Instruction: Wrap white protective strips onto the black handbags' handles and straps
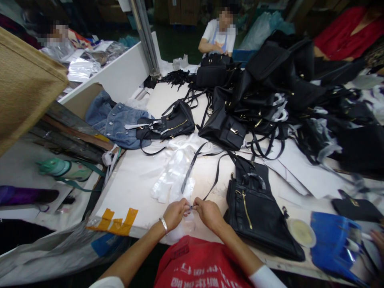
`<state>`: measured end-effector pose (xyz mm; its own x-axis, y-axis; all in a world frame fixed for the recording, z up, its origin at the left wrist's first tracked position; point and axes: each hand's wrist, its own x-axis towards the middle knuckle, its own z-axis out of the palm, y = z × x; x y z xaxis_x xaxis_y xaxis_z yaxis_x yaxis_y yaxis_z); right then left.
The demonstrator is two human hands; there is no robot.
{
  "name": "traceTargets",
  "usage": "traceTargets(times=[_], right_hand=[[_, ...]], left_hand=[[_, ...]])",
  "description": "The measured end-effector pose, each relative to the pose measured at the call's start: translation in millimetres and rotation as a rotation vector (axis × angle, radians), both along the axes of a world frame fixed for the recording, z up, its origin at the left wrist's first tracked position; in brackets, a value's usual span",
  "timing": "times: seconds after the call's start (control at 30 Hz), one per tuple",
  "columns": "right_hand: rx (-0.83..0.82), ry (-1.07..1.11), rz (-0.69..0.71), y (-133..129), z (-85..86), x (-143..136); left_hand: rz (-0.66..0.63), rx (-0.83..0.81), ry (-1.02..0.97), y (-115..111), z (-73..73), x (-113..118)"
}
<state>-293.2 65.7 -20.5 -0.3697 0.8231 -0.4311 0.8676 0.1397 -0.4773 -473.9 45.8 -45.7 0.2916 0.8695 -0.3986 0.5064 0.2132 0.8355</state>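
My left hand [178, 212], with a silver bracelet at the wrist, is pinched closed near the table's front edge. Close beside it, my right hand [207, 212] is closed in the same way. Something small and dark shows between their fingertips, too small to name. A thin black strap [213, 182] runs from near my right hand to a black bag [252, 204] with a gold zipper, lying to the right. Clear plastic wrapping [174, 176] lies just beyond my left hand.
A black backpack [178, 120] and a denim garment [117, 122] lie at the back left. Black bags [270, 80] are heaped at the back right. A round tub [301, 233] and a blue packet [333, 240] sit at the right. A person [220, 34] works across the table.
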Motion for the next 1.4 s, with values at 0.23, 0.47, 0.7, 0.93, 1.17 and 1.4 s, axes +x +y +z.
traceTargets(times=[0.23,0.47,0.7,0.93,1.17,1.4], right_hand=[[-0.089,0.005,-0.011,13.0,-4.2,19.5],[-0.015,-0.058,0.057,12.8,-7.0,4.7],[-0.135,0.016,0.031,28.2,-9.5,23.8],[0.004,-0.165,0.108,53.9,-3.2,26.8],[-0.087,-0.056,0.092,81.2,14.1,42.6],[-0.126,0.151,-0.081,85.2,42.9,69.0]], left_hand=[[0.120,-0.066,-0.147,2.1,-4.6,-2.6],[0.006,0.112,0.094,3.7,-2.8,4.3],[0.036,0.113,0.109,9.5,-1.2,3.4],[-0.075,0.222,0.333,30.0,8.1,12.8],[-0.146,0.180,0.279,51.7,17.0,19.3],[-0.386,0.362,0.519,88.5,48.6,36.7]])
